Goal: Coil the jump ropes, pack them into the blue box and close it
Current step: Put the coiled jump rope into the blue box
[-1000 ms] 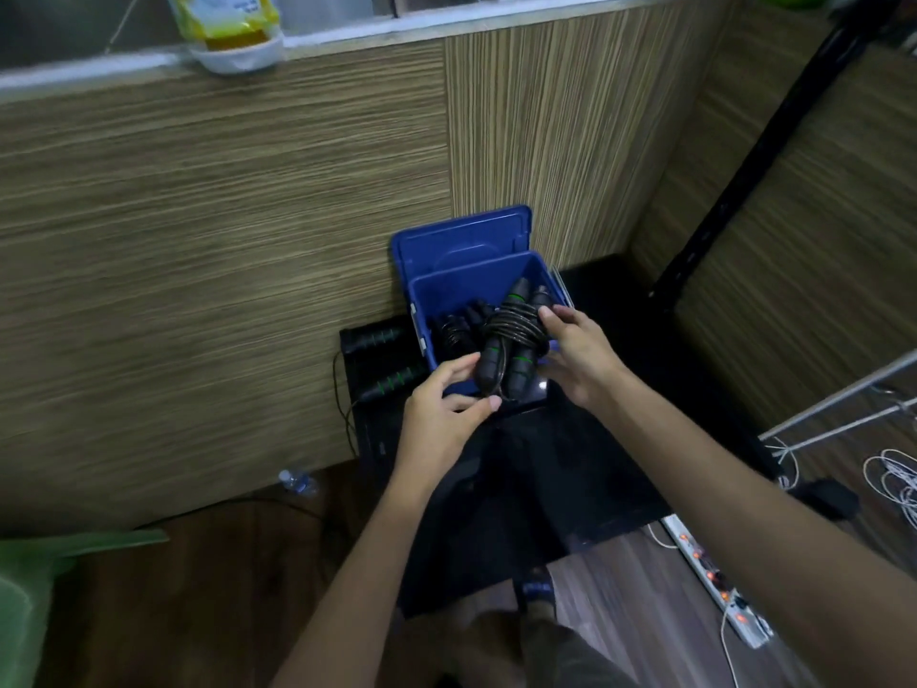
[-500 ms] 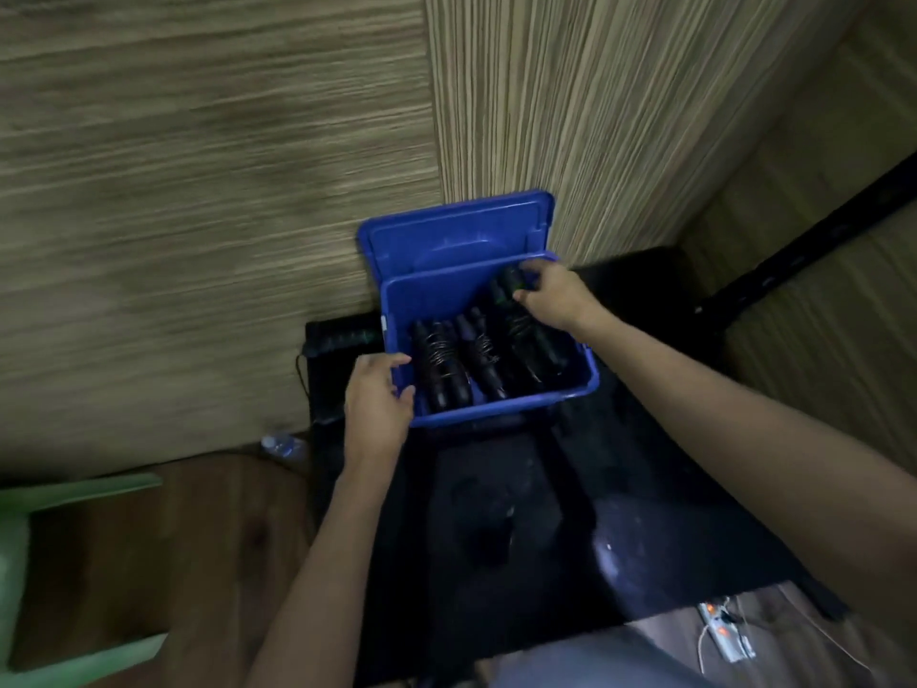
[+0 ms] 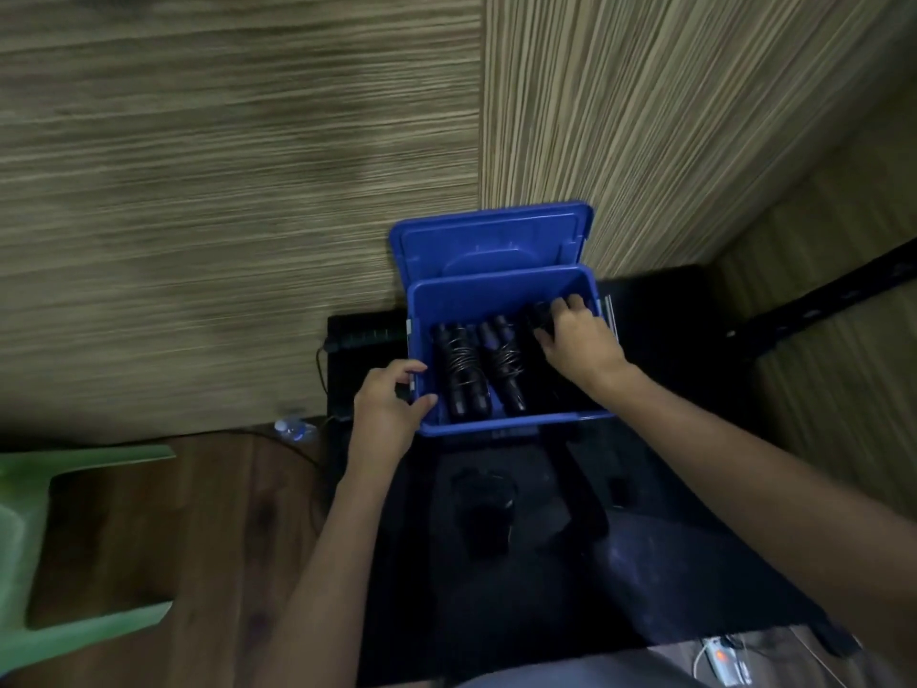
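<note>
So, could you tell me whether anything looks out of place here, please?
Mostly tidy: two coiled black jump ropes lie side by side in the blue plastic box. One black rope handle remains outside, left of the box.

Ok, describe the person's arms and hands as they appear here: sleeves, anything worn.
Both forearms are bare up to the picture's edge; no sleeves show. The left hand and right hand wear no gloves, and no watch, bracelet or ring is visible. The picture is dim, so small items could be missed.
</note>
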